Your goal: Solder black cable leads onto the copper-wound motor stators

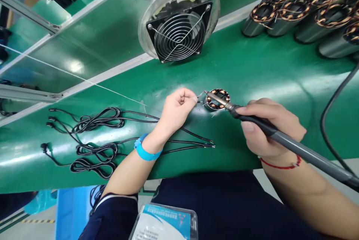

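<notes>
My right hand grips a soldering iron by its dark handle, the metal tip pointing left across a motor stator. This stator is a steel ring with copper windings, standing on the green bench. At its left side my left hand, wearing a blue wristband, pinches a thin wire between thumb and fingertips. The iron's tip is at or very close to that wire; I cannot tell whether they touch. A black cable runs under my left forearm.
Coiled black cables with plugs lie on the bench to the left. A fan on an exhaust duct hangs above the back. Several wound stators stand at the back right. The iron's cord loops at the right.
</notes>
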{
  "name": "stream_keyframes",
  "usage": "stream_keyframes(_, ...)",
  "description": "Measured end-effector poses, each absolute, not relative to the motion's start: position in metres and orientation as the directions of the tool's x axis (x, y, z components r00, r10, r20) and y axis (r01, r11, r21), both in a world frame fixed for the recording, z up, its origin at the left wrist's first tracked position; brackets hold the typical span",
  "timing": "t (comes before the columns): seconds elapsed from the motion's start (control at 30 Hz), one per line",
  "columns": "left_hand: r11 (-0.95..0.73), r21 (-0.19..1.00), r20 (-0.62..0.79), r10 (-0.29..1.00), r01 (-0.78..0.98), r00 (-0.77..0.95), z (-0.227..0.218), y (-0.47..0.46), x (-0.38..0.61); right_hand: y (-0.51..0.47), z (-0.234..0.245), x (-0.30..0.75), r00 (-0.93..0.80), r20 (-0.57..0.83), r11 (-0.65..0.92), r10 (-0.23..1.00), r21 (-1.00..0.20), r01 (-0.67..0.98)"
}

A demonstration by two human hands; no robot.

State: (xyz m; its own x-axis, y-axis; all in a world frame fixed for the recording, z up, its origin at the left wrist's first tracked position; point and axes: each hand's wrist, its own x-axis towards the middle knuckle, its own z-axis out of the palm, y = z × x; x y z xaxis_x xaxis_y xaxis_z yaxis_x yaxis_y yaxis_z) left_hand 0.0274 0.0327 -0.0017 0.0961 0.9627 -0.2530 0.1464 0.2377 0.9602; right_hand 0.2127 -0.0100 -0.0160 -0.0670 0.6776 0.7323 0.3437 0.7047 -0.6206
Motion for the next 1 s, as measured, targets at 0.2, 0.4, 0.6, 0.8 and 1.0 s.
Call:
stream_keyframes(0.2,0.226,0.960,-0.244,0.965,0.167,0.096,-0.0016,0.0328,0.0267,-0.0077,-0.0137,0.2116,-0.124,0.732,0.719,0.670,-0.598,0.355)
stream_keyframes(0.4,0.217,0.965,-0.233,0.967,0.146,0.100,-0.0030,0.0336,0.0270,-0.0100,-0.0136,0.2128,-0.141,0.713,0.709,0.687,-0.614,0.347)
stream_keyframes(0.6,0.200,0.969,-0.216,0.971,0.143,0.103,-0.0027,0.0345,0.0272,-0.0095,-0.0166,0.2128,-0.143,0.715,0.708,0.684,-0.605,0.363)
stream_keyframes(0.8,0.189,0.972,-0.206,0.972,0.142,0.111,-0.0027,0.0354,0.0271,-0.0100,-0.0165,0.2128,-0.135,0.720,0.710,0.681,-0.603,0.364)
stream_keyframes(1.0,0.176,0.973,-0.194,0.974,0.148,0.117,-0.0043,0.0359,0.0269,-0.0090,-0.0165,0.2149,-0.138,0.700,0.688,0.701,-0.611,0.392)
